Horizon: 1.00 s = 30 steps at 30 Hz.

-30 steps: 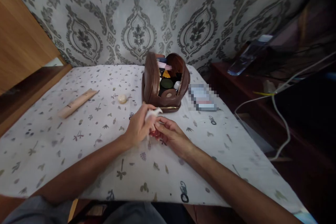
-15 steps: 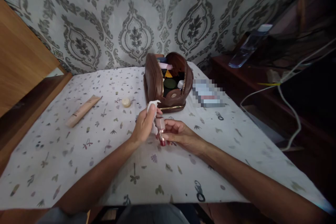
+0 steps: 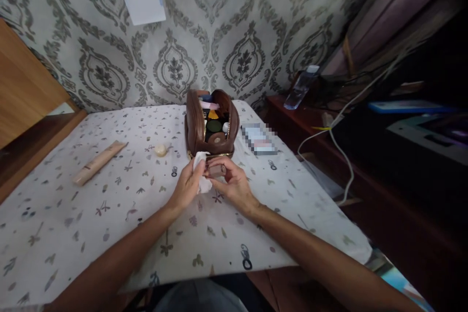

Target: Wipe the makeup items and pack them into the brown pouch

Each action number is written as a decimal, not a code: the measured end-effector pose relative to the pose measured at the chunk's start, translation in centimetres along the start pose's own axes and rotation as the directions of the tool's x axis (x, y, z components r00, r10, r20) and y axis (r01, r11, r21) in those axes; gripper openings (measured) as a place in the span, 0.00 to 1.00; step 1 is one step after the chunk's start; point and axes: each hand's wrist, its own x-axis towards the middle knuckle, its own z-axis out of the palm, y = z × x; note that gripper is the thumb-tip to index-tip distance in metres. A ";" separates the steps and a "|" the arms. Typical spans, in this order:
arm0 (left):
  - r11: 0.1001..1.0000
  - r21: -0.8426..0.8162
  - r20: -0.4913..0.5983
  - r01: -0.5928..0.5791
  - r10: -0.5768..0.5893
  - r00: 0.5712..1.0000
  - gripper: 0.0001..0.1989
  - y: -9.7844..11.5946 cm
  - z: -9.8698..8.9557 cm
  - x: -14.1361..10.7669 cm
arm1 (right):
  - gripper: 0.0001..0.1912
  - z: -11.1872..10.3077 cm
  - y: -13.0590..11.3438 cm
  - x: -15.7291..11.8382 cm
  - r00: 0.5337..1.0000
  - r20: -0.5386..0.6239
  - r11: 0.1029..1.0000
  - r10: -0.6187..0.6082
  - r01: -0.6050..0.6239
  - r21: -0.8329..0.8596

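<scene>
In the right hand [image 3: 237, 187] sits a small pinkish-brown container [image 3: 217, 170].

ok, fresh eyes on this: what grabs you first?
Likely the open brown bag near centre. Just in front of it, the left hand holds a white tissue or cloth beside a small brownish object in the right hand. Then the tan tube lying off to the left.

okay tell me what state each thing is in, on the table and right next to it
Brown bag: unzipped, gaping open, filled.
White tissue: crumpled, held in the left hand.
Small pinkish-brown container: gripped by the right hand; open or closed, unclear.
Beige tube: lying on its side.
Small round jar: sitting on the table; lid unclear.
Pixelated object: lying flat.
Clear bottle: capped.
</scene>
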 end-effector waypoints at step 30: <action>0.857 0.477 0.094 -0.193 0.169 0.981 0.18 2.3 -2.0 2.1 | 0.11 -3.3 -5.0 1.2 0.986 -0.065 0.988 0.151 -0.151 0.010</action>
